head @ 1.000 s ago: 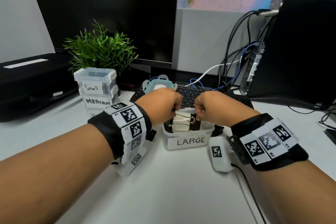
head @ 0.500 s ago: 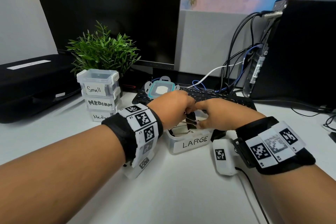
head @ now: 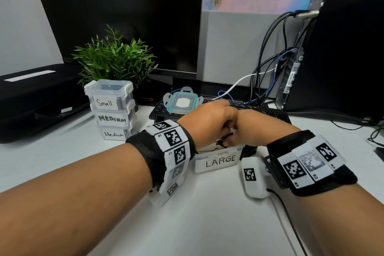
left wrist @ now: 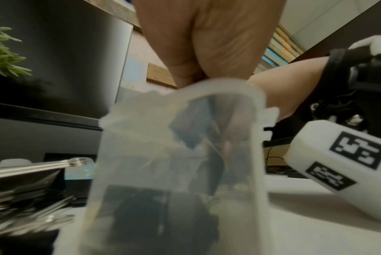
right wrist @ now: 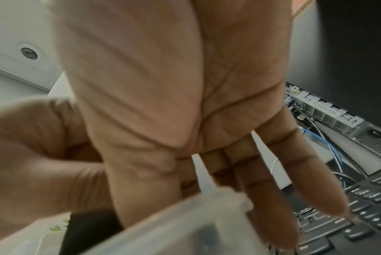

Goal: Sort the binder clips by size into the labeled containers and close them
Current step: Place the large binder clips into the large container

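Note:
The open container labelled LARGE point(head: 217, 163) stands at the middle of the desk. Both hands meet just above it. My left hand point(head: 209, 118) curls down over its left side. My right hand point(head: 257, 129) reaches in from the right, thumb low at the rim. Between them they pinch a large black binder clip point(head: 223, 141), of which only the wire handle shows. Seen from the left wrist, black clips point(left wrist: 191, 126) lie inside the translucent container point(left wrist: 141, 181). The right hand point(right wrist: 185, 103) has its fingers stretched down past the container rim point(right wrist: 185, 222). The teal-rimmed lid point(head: 181, 103) lies on the keyboard point(head: 268, 113).
A closed stack labelled Small point(head: 108, 97), Medium and Medium stands at the left before a potted plant point(head: 113, 59). A monitor, a computer tower point(head: 340, 58) and cables fill the back. Silver clip handles point(left wrist: 38, 165) lie left of the container. A black case sits far left.
Both hands have come together and sunk towards the LARGE container, carrying the clip down to its rim. The clip, plainly seen between them a second ago, is now mostly hidden.

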A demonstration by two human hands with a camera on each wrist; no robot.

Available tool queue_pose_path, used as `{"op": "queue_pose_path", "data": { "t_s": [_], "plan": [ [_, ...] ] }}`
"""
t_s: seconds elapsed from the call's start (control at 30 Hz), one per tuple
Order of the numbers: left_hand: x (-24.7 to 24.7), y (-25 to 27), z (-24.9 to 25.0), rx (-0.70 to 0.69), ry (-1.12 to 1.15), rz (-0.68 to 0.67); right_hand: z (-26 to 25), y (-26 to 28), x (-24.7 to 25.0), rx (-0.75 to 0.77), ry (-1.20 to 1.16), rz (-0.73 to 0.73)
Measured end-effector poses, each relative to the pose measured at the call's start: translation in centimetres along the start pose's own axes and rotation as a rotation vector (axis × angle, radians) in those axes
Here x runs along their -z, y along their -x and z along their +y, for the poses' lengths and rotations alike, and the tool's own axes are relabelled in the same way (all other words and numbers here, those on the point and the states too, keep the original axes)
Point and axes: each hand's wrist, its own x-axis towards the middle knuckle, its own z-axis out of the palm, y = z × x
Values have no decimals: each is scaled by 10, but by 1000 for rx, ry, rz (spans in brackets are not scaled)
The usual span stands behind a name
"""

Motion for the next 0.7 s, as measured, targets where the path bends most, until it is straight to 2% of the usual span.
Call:
{"op": "queue_pose_path", "data": {
  "t_s": [0.13,0.3,0.33,0.4,0.47,0.53,0.6,0.63,0.7],
  "plan": [
    [2,0,3,-33,44,127,1,-1,1,-14,-28,17],
    [13,7,-12,274,94,205,0,-2,7,-49,68,-7],
    [16,9,-16,332,52,184,0,-2,6,-51,77,-3],
    [21,12,-20,444,-41,23,1,-4,5,-54,80,8],
    [24,12,-19,529,-37,-113,1,-5,4,-55,67,15],
    [30,10,-16,572,-1,-77,0,-4,5,-67,70,-1],
    [35,7,-15,579,-42,1,-1,-4,6,-72,115,-19],
    [36,7,-16,579,-82,-6,-1,-4,6,-71,127,-20],
    [34,7,-15,564,-217,-185,-1,-4,7,-70,118,-14]
  ]
}}
